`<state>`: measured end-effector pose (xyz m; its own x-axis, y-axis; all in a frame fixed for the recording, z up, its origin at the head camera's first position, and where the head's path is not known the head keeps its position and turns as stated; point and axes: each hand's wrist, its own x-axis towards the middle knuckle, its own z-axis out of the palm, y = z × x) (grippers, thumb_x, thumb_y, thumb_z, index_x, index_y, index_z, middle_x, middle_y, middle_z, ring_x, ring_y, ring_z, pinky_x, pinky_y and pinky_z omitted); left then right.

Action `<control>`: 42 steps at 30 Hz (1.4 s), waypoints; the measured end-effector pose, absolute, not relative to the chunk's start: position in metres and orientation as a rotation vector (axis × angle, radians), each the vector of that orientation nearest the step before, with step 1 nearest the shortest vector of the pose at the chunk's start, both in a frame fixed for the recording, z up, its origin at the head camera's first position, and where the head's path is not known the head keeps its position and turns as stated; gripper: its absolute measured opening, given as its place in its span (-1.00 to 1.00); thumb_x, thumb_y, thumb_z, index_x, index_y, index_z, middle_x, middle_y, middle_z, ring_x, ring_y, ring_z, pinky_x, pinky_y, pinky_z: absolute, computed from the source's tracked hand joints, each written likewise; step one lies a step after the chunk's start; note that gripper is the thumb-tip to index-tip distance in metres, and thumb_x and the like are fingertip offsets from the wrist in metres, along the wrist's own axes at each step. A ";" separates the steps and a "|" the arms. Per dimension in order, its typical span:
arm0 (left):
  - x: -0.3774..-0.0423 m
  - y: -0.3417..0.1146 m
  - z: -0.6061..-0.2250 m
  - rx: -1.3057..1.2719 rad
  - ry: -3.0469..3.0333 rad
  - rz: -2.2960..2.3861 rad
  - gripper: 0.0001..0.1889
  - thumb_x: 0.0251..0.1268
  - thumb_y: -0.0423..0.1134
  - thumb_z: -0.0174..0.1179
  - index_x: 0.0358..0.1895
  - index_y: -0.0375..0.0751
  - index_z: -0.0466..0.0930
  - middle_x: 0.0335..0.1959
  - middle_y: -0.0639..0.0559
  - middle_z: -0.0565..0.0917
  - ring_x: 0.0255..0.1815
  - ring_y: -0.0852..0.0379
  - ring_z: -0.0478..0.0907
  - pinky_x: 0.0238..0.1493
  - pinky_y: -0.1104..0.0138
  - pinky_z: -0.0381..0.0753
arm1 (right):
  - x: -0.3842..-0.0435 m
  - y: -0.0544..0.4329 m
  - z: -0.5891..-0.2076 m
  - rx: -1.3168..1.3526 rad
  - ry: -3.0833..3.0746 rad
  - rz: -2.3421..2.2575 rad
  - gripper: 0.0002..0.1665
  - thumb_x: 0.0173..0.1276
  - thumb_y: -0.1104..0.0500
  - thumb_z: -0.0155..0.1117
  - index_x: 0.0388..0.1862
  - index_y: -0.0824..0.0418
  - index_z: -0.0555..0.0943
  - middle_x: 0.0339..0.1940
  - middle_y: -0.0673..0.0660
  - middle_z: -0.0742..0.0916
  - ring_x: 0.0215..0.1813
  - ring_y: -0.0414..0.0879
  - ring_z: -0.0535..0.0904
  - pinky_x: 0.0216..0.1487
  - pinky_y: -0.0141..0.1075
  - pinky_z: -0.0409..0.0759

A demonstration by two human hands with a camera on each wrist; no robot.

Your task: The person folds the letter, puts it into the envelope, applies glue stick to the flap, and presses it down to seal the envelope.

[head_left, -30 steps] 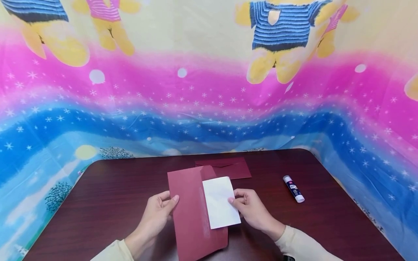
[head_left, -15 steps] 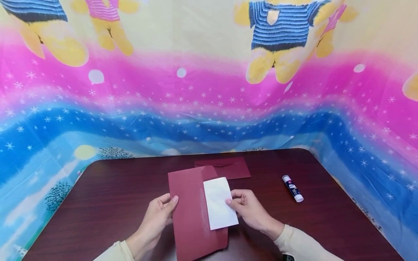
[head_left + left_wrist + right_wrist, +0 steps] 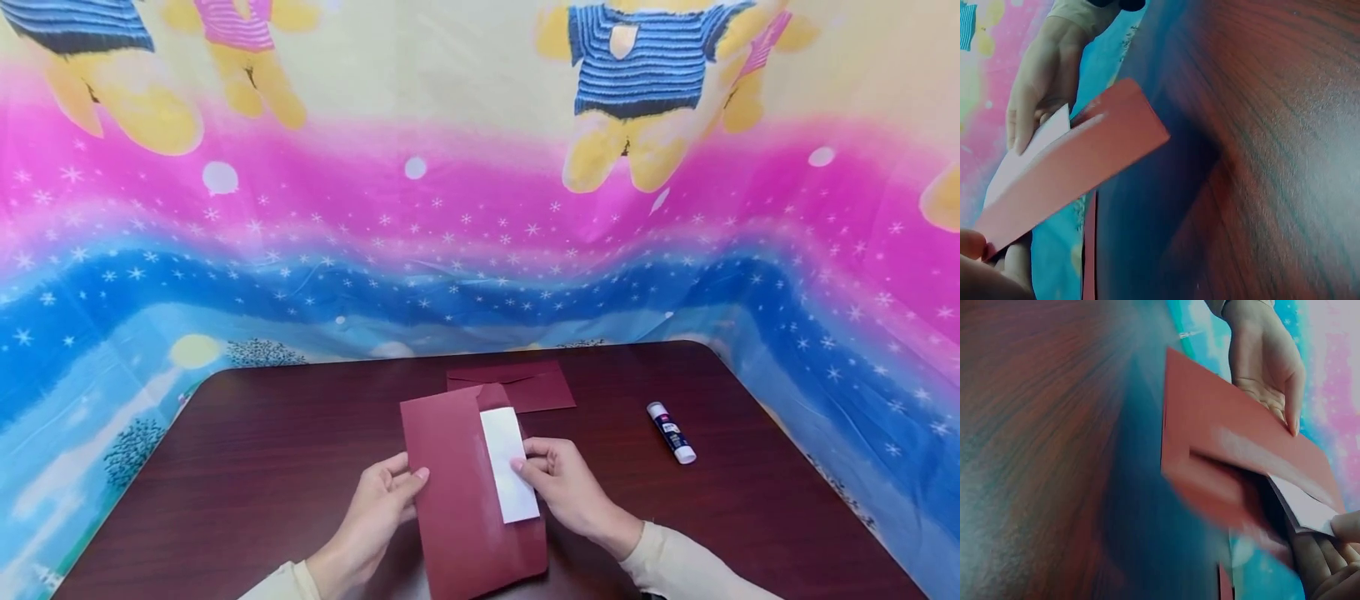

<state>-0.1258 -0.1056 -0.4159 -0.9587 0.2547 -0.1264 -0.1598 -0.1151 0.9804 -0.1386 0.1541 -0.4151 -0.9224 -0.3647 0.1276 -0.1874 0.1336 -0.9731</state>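
Note:
A dark red envelope (image 3: 453, 483) is held above the table, its flap side turned to the right. My left hand (image 3: 382, 508) pinches its left edge, thumb on top and fingers beneath. A folded white paper (image 3: 512, 467) sits partly inside the envelope's opening, with the rest sticking out on the right. My right hand (image 3: 566, 483) pinches the paper's outer edge between thumb and fingers. In the right wrist view, the envelope (image 3: 1235, 419) gapes along its opening and the paper (image 3: 1300, 506) enters the slot. Whitish streaks, perhaps glue, mark the envelope beside the opening.
A second red envelope (image 3: 540, 387) lies flat near the table's far edge, partly behind the held one. To the right lies a glue stick (image 3: 671, 433). The dark wooden table (image 3: 277, 450) backs onto a patterned cloth (image 3: 480, 208).
The white paper has slid leftward into the envelope, so less of it shows. My left hand and the envelope have shifted slightly right. The right hand has moved a little left.

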 end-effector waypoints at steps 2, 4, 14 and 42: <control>-0.124 -0.102 -0.416 0.164 1.830 2.162 -0.50 0.56 -0.32 0.01 0.41 -0.55 0.23 0.13 -0.30 0.70 -0.04 0.13 0.76 0.07 0.22 0.72 | -0.138 0.152 -0.413 -0.552 2.262 -1.906 -0.68 0.53 0.31 0.11 0.02 0.62 0.54 -0.34 0.55 0.75 -0.36 -0.29 0.72 -0.29 -0.34 0.72; -0.123 -0.098 -0.415 0.195 1.802 2.173 -0.51 0.56 -0.32 0.01 0.41 -0.55 0.24 0.15 -0.32 0.69 -0.03 0.14 0.75 0.07 0.23 0.72 | -0.138 0.149 -0.410 -0.553 2.246 -1.903 -0.67 0.54 0.30 0.10 0.04 0.61 0.55 -0.31 0.54 0.75 -0.36 -0.29 0.72 -0.30 -0.33 0.73; -0.121 -0.092 -0.410 0.127 1.863 2.227 -0.52 0.56 -0.38 -0.01 0.41 -0.55 0.22 0.13 -0.36 0.69 -0.07 0.14 0.77 0.02 0.26 0.74 | -0.135 0.145 -0.404 -0.603 2.155 -1.805 -0.64 0.61 0.28 -0.03 0.08 0.57 0.56 -0.13 0.50 0.76 -0.24 -0.28 0.75 -0.24 -0.24 0.77; -0.118 -0.074 -0.416 -0.095 1.992 2.377 -0.49 0.62 -0.36 -0.15 0.50 -0.52 0.08 0.32 -0.43 0.52 0.20 0.13 0.63 0.15 0.39 0.64 | -0.126 0.122 -0.397 -0.331 2.080 -1.739 -0.51 0.57 0.13 0.07 0.21 0.53 0.45 -0.02 0.19 0.69 -0.03 -0.07 0.69 -0.01 -0.13 0.72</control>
